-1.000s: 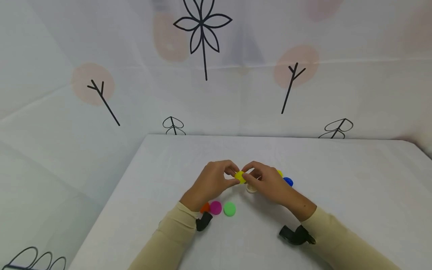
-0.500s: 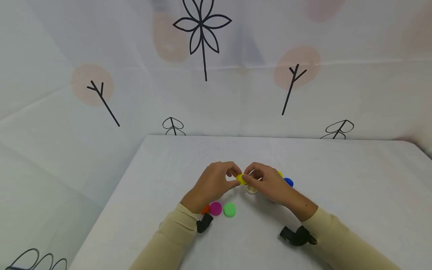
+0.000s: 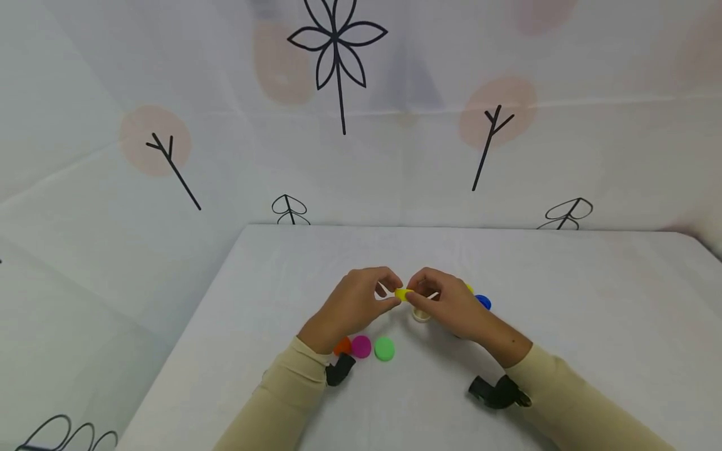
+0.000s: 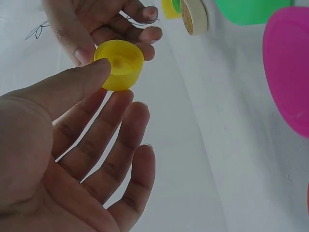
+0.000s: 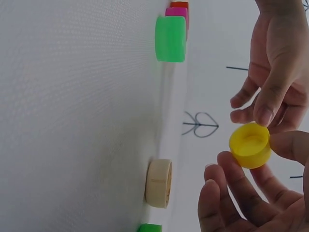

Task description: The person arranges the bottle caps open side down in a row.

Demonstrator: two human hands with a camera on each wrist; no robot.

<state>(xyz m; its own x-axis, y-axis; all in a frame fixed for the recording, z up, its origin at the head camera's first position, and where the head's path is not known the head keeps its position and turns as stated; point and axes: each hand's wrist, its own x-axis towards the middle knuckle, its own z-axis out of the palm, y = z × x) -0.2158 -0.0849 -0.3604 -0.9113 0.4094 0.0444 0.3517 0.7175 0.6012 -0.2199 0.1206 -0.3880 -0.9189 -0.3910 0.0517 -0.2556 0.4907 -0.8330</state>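
Note:
Both hands meet over the white table around a yellow bottle cap (image 3: 403, 294), whose hollow side shows in the left wrist view. My left hand (image 3: 351, 307) pinches one side of it between thumb and fingertips. From the opposite side, my right hand (image 3: 454, 307) pinches it too. A cream-coloured round cap (image 3: 420, 315) lies on the table just below the right hand's fingers. Beyond the right hand, a second yellow piece (image 3: 469, 288) and a blue cap (image 3: 482, 302) are partly hidden.
Nearer the person, an orange cap (image 3: 342, 346), a magenta cap (image 3: 361, 347) and a light green cap (image 3: 385, 349) sit in a row by the left wrist. Another green piece (image 5: 150, 227) shows in the right wrist view. A patterned white cloth (image 3: 395, 169) hangs behind the table.
The yellow cap has tilted, from its round face towards the head camera to nearly edge-on. Both hands stay in almost the same place, and the caps on the table have not moved.

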